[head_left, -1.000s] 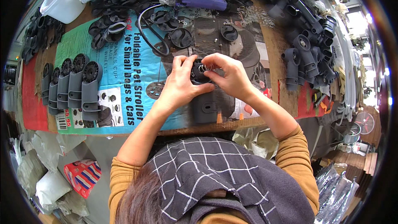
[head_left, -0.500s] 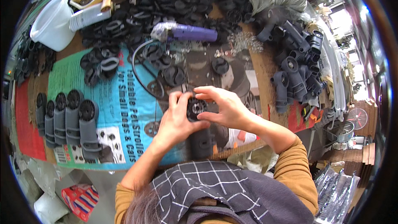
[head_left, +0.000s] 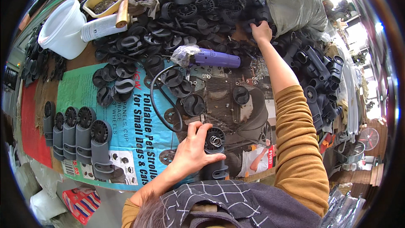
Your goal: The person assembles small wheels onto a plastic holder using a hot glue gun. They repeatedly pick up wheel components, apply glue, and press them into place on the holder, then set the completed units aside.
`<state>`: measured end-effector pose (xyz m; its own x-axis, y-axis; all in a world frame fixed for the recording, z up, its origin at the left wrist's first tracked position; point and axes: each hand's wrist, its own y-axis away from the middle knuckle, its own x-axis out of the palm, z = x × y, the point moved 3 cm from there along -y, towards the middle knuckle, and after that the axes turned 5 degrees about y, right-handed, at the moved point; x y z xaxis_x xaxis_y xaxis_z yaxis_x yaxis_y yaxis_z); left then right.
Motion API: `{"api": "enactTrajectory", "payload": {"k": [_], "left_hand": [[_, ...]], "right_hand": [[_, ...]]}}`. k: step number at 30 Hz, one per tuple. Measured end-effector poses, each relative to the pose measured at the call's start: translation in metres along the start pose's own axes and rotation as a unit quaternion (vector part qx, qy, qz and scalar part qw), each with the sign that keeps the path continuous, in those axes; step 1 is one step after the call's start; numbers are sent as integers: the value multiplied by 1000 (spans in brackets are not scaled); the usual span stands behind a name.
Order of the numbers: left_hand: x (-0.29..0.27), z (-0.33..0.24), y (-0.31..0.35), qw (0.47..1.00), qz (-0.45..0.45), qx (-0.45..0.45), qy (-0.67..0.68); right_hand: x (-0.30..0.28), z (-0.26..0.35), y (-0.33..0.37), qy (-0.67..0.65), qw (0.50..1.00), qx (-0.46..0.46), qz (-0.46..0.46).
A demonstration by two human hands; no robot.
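My left hand (head_left: pixel 195 148) is closed round the round head of a dark grey plastic joint fitting (head_left: pixel 215 169), near the table's front edge. A metal coil spring (head_left: pixel 215 141) stands in the open round head, between thumb and fingers. My right hand (head_left: pixel 262 33) is stretched far across the table to the pile of black plastic parts (head_left: pixel 202 4), beside a clear plastic bag. Its fingers are bent among the dark parts, and what they grip is hidden. Several black round knobs (head_left: pixel 194 104) lie just beyond my left hand.
Finished-looking grey fittings (head_left: pixel 101 154) stand in a row at left. A purple power screwdriver (head_left: pixel 217 58) with a dark cable lies mid-table, near loose small screws. Grey tube fittings (head_left: pixel 316 67) are heaped at right. A white bucket (head_left: pixel 63 29) and a yellowish tub (head_left: pixel 102 2) stand far left.
My right hand has left the fitting and reached forward to the far pile. My left hand stays on the fitting, and the spring now shows plainly in its head. The view has shifted slightly.
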<state>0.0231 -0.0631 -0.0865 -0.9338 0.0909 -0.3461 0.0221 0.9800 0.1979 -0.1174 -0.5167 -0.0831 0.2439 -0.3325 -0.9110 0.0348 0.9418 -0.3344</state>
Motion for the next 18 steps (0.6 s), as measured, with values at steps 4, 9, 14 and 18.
{"api": "enactTrajectory", "payload": {"k": [4, 9, 14, 18], "left_hand": [[-5, -4, 3, 1000, -10, 19, 15], [-12, -14, 6, 952, -111, 37, 283], [-6, -28, 14, 894, -123, 126, 412], [-3, -27, 24, 928, -72, 89, 354]], "right_hand": [[-40, 17, 50, -174, 980, -78, -51], [-142, 29, 229, -518, 807, -185, 215], [-201, 32, 334, -420, 817, -316, 237], [-216, 16, 343, -324, 843, -382, 195]]}}
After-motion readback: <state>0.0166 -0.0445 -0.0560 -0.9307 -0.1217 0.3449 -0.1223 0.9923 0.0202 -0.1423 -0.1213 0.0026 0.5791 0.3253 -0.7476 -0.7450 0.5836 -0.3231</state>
